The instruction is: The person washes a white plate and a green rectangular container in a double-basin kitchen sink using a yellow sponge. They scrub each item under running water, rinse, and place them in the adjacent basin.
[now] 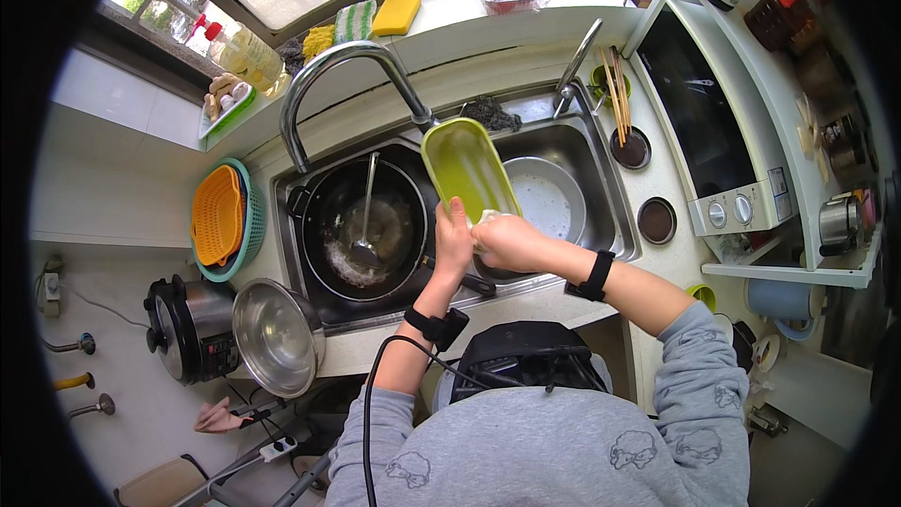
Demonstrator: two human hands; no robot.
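My left hand (454, 238) grips the near end of a green rectangular plastic container (464, 162), its thumb over the rim. The container is tilted above the divider of the double sink. My right hand (508, 242) holds a whitish cloth or sponge (484, 220), mostly hidden by the fingers, against the same end. Left of the container, a black wok (366, 225) lies in the left basin with a metal ladle (367, 204) in it. In the right basin (598, 155), a round pale basin (545, 190) holds soapy liquid. A chrome faucet (345, 49) arches over the left basin.
Colanders (218, 215), a steel bowl (274, 338) and an electric pressure cooker (193, 331) stand at the left. Sponges (396, 13) line the sill. At the right are chopsticks (619, 98), a dark round lid (657, 220) and a microwave (704, 105). A black scourer (493, 114) lies behind the sink.
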